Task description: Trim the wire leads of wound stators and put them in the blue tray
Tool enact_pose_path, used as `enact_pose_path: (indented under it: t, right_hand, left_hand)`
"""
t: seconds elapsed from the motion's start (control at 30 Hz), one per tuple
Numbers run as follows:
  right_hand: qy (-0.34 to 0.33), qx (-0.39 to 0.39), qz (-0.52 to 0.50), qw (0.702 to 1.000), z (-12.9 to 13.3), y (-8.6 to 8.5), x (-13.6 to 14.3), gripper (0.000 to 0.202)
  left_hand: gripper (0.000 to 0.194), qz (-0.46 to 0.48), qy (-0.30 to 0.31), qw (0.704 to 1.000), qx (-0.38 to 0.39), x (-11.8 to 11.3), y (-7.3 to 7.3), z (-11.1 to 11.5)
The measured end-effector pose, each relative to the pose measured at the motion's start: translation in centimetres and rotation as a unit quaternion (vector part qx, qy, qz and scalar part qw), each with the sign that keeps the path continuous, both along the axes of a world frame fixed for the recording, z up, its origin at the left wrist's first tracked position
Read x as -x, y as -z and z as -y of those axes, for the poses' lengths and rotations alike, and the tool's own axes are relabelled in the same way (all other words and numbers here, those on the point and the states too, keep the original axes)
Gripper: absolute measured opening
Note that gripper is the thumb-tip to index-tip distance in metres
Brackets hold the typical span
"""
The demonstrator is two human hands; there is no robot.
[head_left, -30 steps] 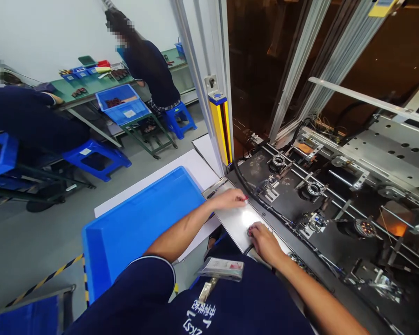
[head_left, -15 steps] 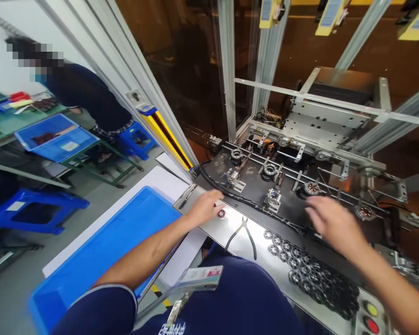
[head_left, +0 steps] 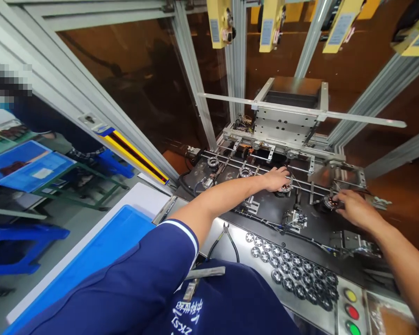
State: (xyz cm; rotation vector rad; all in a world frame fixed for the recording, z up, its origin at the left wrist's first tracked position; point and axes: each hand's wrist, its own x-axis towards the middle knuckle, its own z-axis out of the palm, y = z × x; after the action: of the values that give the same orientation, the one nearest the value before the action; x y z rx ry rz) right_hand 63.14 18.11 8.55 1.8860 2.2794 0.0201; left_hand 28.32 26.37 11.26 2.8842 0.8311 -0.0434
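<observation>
My left hand [head_left: 278, 179] reaches over the machine bed, its fingers bent over a round fixture with a copper-coloured part [head_left: 285, 189]. Farther right, my right hand [head_left: 352, 208] has its fingertips on another round fixture with a copper-coloured part [head_left: 330, 202]. Whether either hand grips its part is hidden by the fingers. Two more ring-shaped fixtures stand to the left, one at the far left [head_left: 212, 163] and one nearer my left forearm [head_left: 245, 173]. Cutting pliers [head_left: 226, 229] lie open on the metal ledge, beside rows of several round black-and-silver parts [head_left: 296, 270].
Yellow, red and green buttons [head_left: 352, 311] sit at the ledge's right end. A blue tray [head_left: 118, 237] is at my left. Metal posts and a yellow sensor bar [head_left: 136, 156] frame the machine. Another person stands at far left near blue bins [head_left: 17, 158].
My left hand has left the ledge and reached right to the third fixture. My right hand has moved from there to the rightmost one. The view has turned right.
</observation>
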Motion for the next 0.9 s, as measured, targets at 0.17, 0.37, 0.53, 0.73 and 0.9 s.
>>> enact_pose_path:
  t: [0.17,0.37,0.53,0.73,0.9]
  right_hand:
    - [0.024,0.000,0.006,1.000,-0.4,1.6,-0.9,0.022]
    - [0.019,0.004,-0.002,1.000,-0.6,2.7,-1.4,0.021]
    - [0.025,0.005,0.000,1.000,-0.5,3.2,-1.6,0.023]
    - [0.026,0.004,-0.002,1.000,-0.7,2.8,-1.5,0.021]
    - [0.013,0.021,-0.011,1.000,-1.0,2.0,-1.4,0.023]
  left_hand:
    - [0.030,-0.030,0.014,0.999,0.015,-0.6,0.8,-0.8]
    - [0.036,-0.071,0.004,0.997,0.044,-1.3,1.3,-1.5]
    - [0.033,-0.065,-0.014,0.996,0.060,-1.6,0.8,-1.3]
    - [0.022,0.017,-0.022,0.997,0.075,-0.6,-1.3,-0.5]
    - [0.020,0.129,-0.025,0.989,0.072,3.1,-3.6,2.0]
